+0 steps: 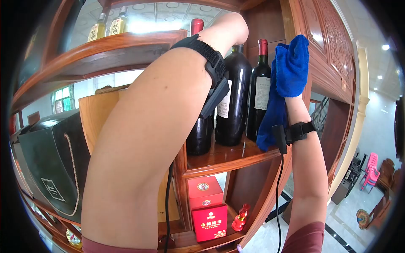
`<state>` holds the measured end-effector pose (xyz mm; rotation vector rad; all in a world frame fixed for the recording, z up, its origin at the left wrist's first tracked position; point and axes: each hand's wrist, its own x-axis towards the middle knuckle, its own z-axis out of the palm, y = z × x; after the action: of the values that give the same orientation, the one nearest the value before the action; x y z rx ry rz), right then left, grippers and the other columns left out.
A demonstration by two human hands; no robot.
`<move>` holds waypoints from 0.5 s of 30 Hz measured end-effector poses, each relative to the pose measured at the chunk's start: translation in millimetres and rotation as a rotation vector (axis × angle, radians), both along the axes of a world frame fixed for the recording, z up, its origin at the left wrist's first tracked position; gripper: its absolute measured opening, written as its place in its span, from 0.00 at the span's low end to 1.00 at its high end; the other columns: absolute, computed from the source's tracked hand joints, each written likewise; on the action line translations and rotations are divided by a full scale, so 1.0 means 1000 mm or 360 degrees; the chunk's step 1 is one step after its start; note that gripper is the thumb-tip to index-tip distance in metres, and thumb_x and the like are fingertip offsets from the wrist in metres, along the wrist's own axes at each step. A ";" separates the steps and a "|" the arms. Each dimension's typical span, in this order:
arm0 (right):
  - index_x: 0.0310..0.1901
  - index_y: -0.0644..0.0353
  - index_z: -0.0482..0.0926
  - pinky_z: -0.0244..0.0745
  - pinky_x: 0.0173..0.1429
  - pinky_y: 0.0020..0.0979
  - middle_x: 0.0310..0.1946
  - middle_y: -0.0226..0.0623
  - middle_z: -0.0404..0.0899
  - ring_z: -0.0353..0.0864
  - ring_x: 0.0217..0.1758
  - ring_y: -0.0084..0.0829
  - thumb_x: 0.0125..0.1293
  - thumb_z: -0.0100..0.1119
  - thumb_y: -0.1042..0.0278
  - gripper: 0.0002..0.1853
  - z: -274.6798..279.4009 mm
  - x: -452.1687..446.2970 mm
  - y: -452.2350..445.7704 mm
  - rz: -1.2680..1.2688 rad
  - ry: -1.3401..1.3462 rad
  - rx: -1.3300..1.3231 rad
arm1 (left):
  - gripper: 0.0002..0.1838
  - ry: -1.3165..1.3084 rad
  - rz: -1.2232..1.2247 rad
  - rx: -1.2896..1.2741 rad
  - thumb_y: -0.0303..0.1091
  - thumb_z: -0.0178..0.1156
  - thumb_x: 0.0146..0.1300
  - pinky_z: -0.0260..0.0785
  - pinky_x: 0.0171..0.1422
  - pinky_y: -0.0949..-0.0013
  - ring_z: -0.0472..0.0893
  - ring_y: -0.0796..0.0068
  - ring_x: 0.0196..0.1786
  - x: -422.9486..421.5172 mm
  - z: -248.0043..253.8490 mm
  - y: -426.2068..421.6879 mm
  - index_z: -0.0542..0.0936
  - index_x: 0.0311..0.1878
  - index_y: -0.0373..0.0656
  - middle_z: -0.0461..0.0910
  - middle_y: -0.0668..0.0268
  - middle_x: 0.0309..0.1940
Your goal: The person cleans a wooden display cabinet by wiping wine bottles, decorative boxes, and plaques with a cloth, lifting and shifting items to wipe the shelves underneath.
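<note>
My right hand is covered by a blue cloth (pixel 291 67) that it holds up against the wooden upright at the right of the shelf. The cloth's lower end hangs onto the shelf board (pixel 223 159). My left hand (pixel 236 26) reaches over the top of a dark wine bottle (pixel 236 88), its fingers hidden, so its grip does not show. To the right, close to the cloth, stands a wine bottle with a red cap (pixel 260 84). Another red-capped bottle (pixel 197 26) is partly behind my left forearm.
Below are red boxes (pixel 210 222) and a small red ornament (pixel 241 217). At left stand a dark gift bag (pixel 52 160) and a wooden box (pixel 95 114). Two small bottles (pixel 118 23) sit on the upper shelf. Black cables hang from both wrist straps.
</note>
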<state>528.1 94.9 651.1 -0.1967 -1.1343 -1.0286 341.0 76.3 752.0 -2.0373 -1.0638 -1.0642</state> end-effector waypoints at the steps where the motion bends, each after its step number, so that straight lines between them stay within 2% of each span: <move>1: 0.62 0.64 0.69 0.65 0.66 0.35 0.59 0.46 0.73 0.72 0.63 0.40 0.57 0.68 0.71 0.31 -0.002 -0.004 -0.002 0.0267 0.0021 -0.0080 | 0.20 -0.0003 0.0001 -0.0001 0.37 0.60 0.63 0.80 0.33 0.68 0.84 0.68 0.30 0.000 0.000 0.000 0.77 0.58 0.44 0.83 0.57 0.37; 2: 0.61 0.63 0.71 0.65 0.66 0.35 0.58 0.47 0.74 0.72 0.62 0.40 0.57 0.68 0.68 0.29 -0.004 -0.007 -0.006 0.0535 0.0040 -0.0159 | 0.19 -0.0005 -0.0017 -0.0032 0.38 0.58 0.65 0.80 0.35 0.67 0.83 0.69 0.33 0.000 0.001 -0.001 0.77 0.57 0.43 0.82 0.58 0.38; 3: 0.61 0.63 0.71 0.65 0.66 0.35 0.58 0.47 0.74 0.72 0.62 0.40 0.57 0.68 0.68 0.29 -0.004 -0.007 -0.014 0.0537 0.0037 -0.0157 | 0.18 -0.0005 -0.0034 -0.0061 0.39 0.56 0.67 0.80 0.37 0.66 0.83 0.69 0.35 0.001 0.002 -0.001 0.78 0.55 0.42 0.82 0.59 0.39; 4: 0.59 0.62 0.74 0.66 0.65 0.35 0.56 0.47 0.75 0.74 0.61 0.40 0.58 0.68 0.64 0.27 -0.004 -0.005 -0.024 0.0212 0.0034 -0.0240 | 0.18 -0.0006 -0.0032 -0.0060 0.39 0.56 0.67 0.80 0.37 0.66 0.83 0.69 0.35 0.002 0.000 -0.001 0.78 0.55 0.42 0.82 0.59 0.39; 5: 0.56 0.61 0.77 0.67 0.64 0.35 0.55 0.47 0.76 0.75 0.60 0.40 0.59 0.67 0.59 0.25 -0.003 -0.006 -0.033 -0.0115 0.0032 -0.0322 | 0.16 -0.0278 -0.0354 -0.0200 0.40 0.54 0.68 0.80 0.40 0.64 0.82 0.70 0.38 0.004 -0.004 -0.001 0.79 0.54 0.43 0.81 0.61 0.40; 6: 0.56 0.61 0.77 0.67 0.64 0.35 0.55 0.47 0.76 0.75 0.60 0.40 0.59 0.67 0.59 0.25 0.001 -0.010 -0.038 -0.0115 0.0032 -0.0320 | 0.15 -0.0548 -0.0677 -0.0339 0.40 0.52 0.70 0.79 0.43 0.62 0.81 0.70 0.41 0.006 -0.006 0.000 0.80 0.53 0.43 0.81 0.62 0.42; 8: 0.51 0.56 0.80 0.74 0.50 0.33 0.44 0.41 0.81 0.80 0.45 0.38 0.67 0.55 0.61 0.15 0.012 -0.028 -0.042 -0.0231 -0.0199 -0.0485 | 0.15 -0.0431 -0.0746 -0.0321 0.39 0.51 0.71 0.78 0.46 0.60 0.81 0.70 0.43 0.005 0.000 0.012 0.80 0.53 0.44 0.80 0.63 0.43; 10: 0.42 0.56 0.81 0.74 0.46 0.35 0.39 0.42 0.81 0.79 0.41 0.39 0.63 0.57 0.64 0.09 0.034 -0.036 -0.044 -0.0837 -0.0699 -0.0845 | 0.15 -0.0275 -0.0846 -0.0190 0.38 0.50 0.72 0.76 0.52 0.60 0.79 0.71 0.46 0.002 -0.004 0.012 0.80 0.54 0.45 0.80 0.64 0.44; 11: 0.43 0.57 0.81 0.73 0.47 0.35 0.40 0.43 0.81 0.79 0.43 0.40 0.63 0.57 0.63 0.10 0.041 -0.042 -0.041 -0.0920 -0.0818 -0.0916 | 0.15 -0.0272 -0.0851 -0.0188 0.38 0.50 0.72 0.76 0.52 0.60 0.79 0.71 0.46 0.001 -0.008 0.004 0.80 0.54 0.45 0.80 0.64 0.44; 13: 0.45 0.57 0.80 0.73 0.50 0.36 0.42 0.44 0.80 0.79 0.45 0.42 0.63 0.58 0.61 0.12 0.052 -0.051 -0.027 -0.0835 -0.0840 -0.1012 | 0.14 -0.0480 -0.1147 -0.0550 0.36 0.51 0.71 0.74 0.53 0.62 0.78 0.73 0.47 -0.005 -0.022 -0.037 0.80 0.53 0.45 0.79 0.64 0.45; 14: 0.45 0.58 0.80 0.72 0.51 0.36 0.42 0.44 0.80 0.78 0.46 0.42 0.62 0.58 0.61 0.13 0.055 -0.053 -0.020 -0.0781 -0.0827 -0.1030 | 0.14 -0.0479 -0.1149 -0.0548 0.36 0.51 0.71 0.74 0.53 0.62 0.78 0.73 0.47 -0.003 -0.022 -0.036 0.80 0.53 0.45 0.79 0.64 0.45; 15: 0.46 0.58 0.80 0.72 0.52 0.36 0.43 0.45 0.80 0.78 0.47 0.43 0.62 0.58 0.60 0.15 0.056 -0.055 -0.016 -0.0742 -0.0815 -0.1030 | 0.11 -0.0478 -0.1152 -0.0405 0.32 0.55 0.65 0.75 0.47 0.65 0.82 0.70 0.44 0.000 -0.021 -0.030 0.83 0.46 0.43 0.82 0.60 0.40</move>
<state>473.2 78.9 707.0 -0.7736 -1.9353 -1.1149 340.8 46.5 730.5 -2.6178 -0.6065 -1.7026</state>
